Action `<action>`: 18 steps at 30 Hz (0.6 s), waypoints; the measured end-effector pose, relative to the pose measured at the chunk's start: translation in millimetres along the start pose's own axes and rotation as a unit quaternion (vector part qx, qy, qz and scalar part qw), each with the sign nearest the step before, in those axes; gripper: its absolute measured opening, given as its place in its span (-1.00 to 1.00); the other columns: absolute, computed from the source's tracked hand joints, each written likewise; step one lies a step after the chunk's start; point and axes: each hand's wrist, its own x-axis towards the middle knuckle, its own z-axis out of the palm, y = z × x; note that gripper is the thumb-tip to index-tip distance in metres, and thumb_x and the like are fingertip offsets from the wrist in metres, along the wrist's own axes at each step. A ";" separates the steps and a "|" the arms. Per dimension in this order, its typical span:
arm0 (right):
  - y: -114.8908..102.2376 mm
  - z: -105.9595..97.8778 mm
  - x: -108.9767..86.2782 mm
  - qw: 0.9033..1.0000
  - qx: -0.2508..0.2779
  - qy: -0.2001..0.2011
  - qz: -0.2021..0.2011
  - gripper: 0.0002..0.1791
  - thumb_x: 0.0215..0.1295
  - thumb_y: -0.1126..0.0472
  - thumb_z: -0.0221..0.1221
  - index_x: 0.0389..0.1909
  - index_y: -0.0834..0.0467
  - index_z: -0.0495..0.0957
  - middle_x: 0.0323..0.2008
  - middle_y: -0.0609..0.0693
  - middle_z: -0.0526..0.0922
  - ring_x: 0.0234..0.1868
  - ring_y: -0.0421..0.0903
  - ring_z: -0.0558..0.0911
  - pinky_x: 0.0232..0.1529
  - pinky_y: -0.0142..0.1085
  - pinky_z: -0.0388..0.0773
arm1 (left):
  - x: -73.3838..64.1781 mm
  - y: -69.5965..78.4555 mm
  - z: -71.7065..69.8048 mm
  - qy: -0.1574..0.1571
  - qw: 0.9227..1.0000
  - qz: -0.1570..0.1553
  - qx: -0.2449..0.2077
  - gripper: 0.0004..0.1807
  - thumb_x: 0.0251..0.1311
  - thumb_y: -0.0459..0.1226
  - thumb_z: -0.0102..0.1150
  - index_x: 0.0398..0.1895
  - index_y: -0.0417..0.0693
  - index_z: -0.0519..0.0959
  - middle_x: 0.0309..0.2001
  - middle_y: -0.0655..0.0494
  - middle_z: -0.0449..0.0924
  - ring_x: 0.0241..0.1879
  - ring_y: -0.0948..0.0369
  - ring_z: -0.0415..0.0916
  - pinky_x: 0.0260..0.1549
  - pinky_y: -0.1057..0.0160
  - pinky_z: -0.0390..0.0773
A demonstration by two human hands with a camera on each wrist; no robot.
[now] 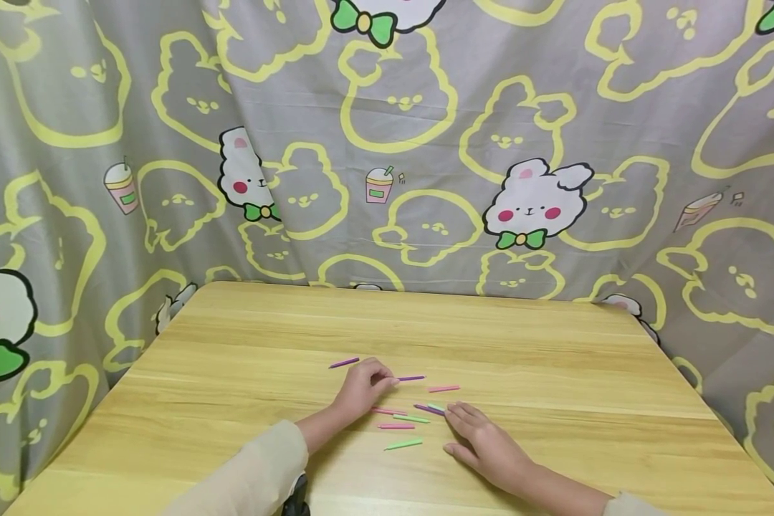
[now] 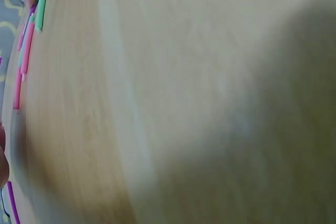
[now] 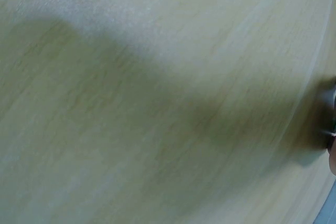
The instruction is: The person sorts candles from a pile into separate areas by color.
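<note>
From where I stand, the person's left hand [image 1: 364,383] has its grip closed to a pinch, thumb against finger, on the near end of a slim purple stick [image 1: 411,378] that points away to the right over the worktop [image 1: 522,344]. The right hand [image 1: 486,437] lies with fingers extended together and thumb apart, pinching nothing; its fingertips touch, or come very near, a second purple stick [image 1: 428,409] that lies against a pale green stick [image 1: 436,407]. Whether they press down, I cannot tell.

Between the hands, a pink stick [image 1: 387,411] meets or nearly meets a green stick [image 1: 413,418], with a lower pink stick [image 1: 396,426] just beside them.

What worries me is that end-only pinch: with so little held, the stick could swivel or slip out. The left wrist hangs close to the pink ones, so a low sweep might scatter them. And if the right fingertips push unevenly, the two touching sticks could well roll apart.
</note>
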 end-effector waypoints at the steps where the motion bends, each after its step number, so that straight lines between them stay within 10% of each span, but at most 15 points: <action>1: -0.1 -0.1 -0.2 1.000 0.001 -0.001 0.001 -0.44 0.25 -0.01 0.14 0.10 0.34 0.45 0.15 0.21 0.49 0.20 0.18 0.43 0.11 0.00 0.43 | -0.6 -0.7 -1.3 0.002 1.000 0.001 -0.001 -0.91 0.05 -0.29 0.27 -0.46 -0.15 0.61 -0.44 0.10 0.58 -0.44 0.36 0.39 -0.40 0.46 0.49; 18: -1.8 -1.9 0.3 1.000 0.002 -0.007 0.000 -0.44 0.27 -0.02 0.11 0.11 0.34 0.45 0.14 0.22 0.49 0.20 0.18 0.44 0.09 0.00 0.44 | -9.1 -12.9 -18.3 0.029 0.999 -0.024 0.004 -0.94 0.03 -0.33 0.28 -0.49 -0.16 0.62 -0.49 0.10 0.58 -0.50 0.40 0.36 -0.49 0.47 0.47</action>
